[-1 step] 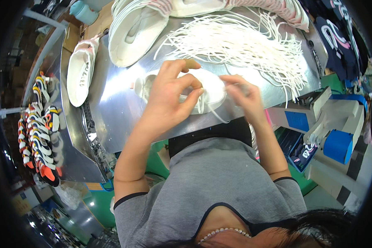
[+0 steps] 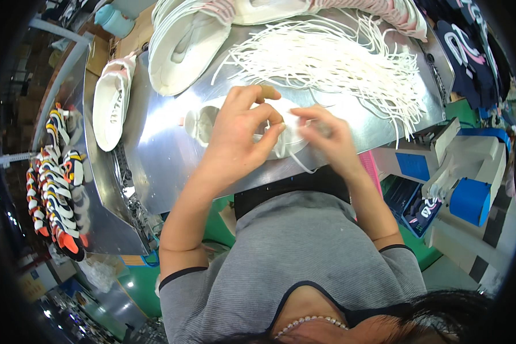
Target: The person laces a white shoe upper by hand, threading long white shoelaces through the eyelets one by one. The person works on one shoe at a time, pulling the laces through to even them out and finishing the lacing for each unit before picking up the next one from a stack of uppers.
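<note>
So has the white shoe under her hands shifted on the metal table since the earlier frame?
No. The white shoe lies at the same spot on the metal table, just below the pile of white laces.

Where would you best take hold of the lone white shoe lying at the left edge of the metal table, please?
Probably at mid-body, from above. The white shoe lies lengthwise, apart from the shoe pile, its narrow sides free for fingers either side, well clear of the left hand.
</note>
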`<state>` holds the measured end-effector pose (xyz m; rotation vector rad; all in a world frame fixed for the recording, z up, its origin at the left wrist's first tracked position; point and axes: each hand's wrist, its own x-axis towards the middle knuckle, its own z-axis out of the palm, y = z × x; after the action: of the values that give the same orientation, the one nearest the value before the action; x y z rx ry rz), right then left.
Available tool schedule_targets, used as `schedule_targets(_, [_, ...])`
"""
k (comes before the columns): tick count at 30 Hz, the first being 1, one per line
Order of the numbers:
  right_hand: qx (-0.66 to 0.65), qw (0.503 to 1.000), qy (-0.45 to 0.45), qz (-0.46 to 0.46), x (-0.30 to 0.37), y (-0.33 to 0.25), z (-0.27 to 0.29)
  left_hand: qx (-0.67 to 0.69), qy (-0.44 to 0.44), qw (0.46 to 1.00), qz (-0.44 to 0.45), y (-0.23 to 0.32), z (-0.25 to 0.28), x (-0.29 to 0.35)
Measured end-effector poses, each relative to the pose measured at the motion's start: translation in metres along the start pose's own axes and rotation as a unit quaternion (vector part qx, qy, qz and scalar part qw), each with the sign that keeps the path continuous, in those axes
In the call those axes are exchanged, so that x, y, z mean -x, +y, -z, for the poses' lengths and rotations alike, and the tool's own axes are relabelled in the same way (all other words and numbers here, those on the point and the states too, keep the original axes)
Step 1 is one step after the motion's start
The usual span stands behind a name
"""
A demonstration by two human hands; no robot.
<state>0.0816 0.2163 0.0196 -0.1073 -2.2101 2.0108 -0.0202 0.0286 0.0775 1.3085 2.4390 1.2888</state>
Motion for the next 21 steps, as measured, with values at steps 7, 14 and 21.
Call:
schedule_targets(7, [-0.21,0.971,-0.004,-0.117,-0.022,0.031,-0.023,-0.141,0.06,0.983,0.101,-0.02,0.0,0.041])
schedule_targets(14, [0.012,0.99,0.008,-0.137,-0.022,0.035,-0.042,0.423,-0.136,0.719,0.535,-0.065,-0.003,0.032])
schedule_targets(21, [0.203,0.97,-0.011,-0.13,-0.019,0.03,-0.042,0.26,0.047,0.877,0.402,-0.046,-0.049,0.044])
